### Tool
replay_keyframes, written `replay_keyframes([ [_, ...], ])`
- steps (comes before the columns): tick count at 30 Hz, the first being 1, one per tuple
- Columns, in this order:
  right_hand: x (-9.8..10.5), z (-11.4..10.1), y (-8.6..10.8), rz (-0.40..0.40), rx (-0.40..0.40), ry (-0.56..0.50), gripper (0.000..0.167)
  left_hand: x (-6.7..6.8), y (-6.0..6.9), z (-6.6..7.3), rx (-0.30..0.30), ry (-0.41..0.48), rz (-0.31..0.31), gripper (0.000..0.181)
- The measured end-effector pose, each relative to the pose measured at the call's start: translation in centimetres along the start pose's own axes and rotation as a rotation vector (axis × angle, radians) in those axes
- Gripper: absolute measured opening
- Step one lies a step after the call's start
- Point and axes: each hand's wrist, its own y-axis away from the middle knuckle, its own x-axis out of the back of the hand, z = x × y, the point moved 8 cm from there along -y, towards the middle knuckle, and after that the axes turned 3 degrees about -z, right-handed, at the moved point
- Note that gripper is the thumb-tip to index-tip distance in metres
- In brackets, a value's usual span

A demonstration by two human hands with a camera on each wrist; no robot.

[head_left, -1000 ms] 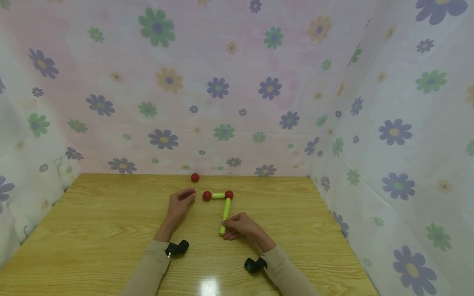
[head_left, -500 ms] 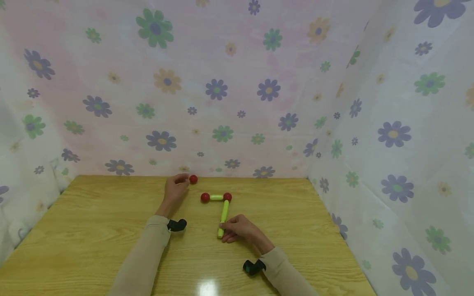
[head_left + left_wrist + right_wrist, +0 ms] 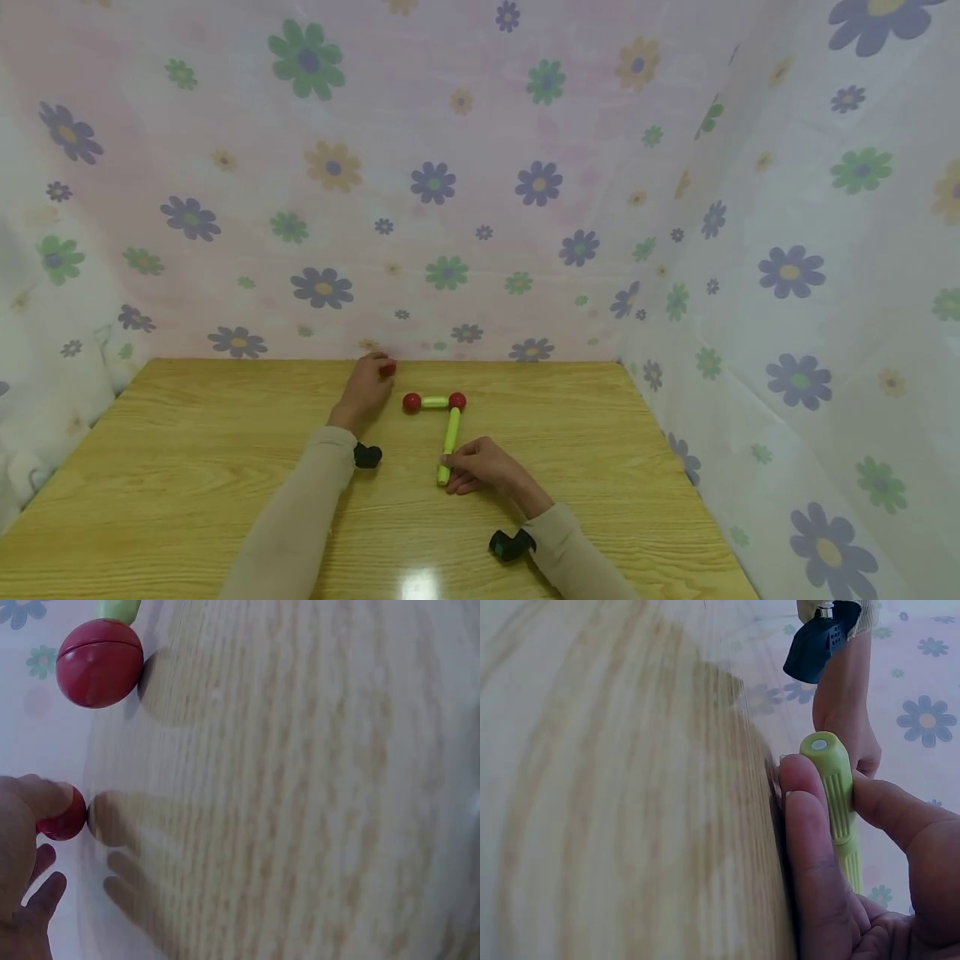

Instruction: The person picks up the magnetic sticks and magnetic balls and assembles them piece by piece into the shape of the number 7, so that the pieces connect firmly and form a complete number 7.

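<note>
At the table's back edge, my left hand (image 3: pixel 366 388) pinches a red ball (image 3: pixel 387 368) between thumb and fingers. The left wrist view shows the thumb over this red ball (image 3: pixel 66 822), partly covering it. My right hand (image 3: pixel 491 465) holds the near end of a long yellow-green rod (image 3: pixel 452 429), thumb on one side and fingers on the other. A silvery disc sits in the rod's end face (image 3: pixel 820 745). Its far end meets a second red ball (image 3: pixel 457 402). From there a short yellow-green rod (image 3: pixel 435 402) runs left to a third red ball (image 3: pixel 412 403).
The wood-grain table (image 3: pixel 225 467) ends at a flower-patterned cloth backdrop (image 3: pixel 480 283) behind, with more cloth on both sides. A black wrist camera (image 3: pixel 367 456) sits on the left sleeve and another black camera (image 3: pixel 512 546) on the right.
My left hand has reached forward to the lone red ball at the back edge and taken hold of it. The right hand keeps its grip on the long rod.
</note>
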Motion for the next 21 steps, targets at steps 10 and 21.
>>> replay_keyframes([
  [10, 0.0, -0.2, 0.1, -0.026, 0.015, 0.009, 0.030, 1.2, 1.2, -0.9, 0.072, 0.155, 0.129, 0.028],
  [21, -0.1, -0.3, 0.4, -0.043, 0.025, 0.023, 0.031, 1.5, 5.1, -2.0, 0.337, 0.391, 0.066, 0.036],
])
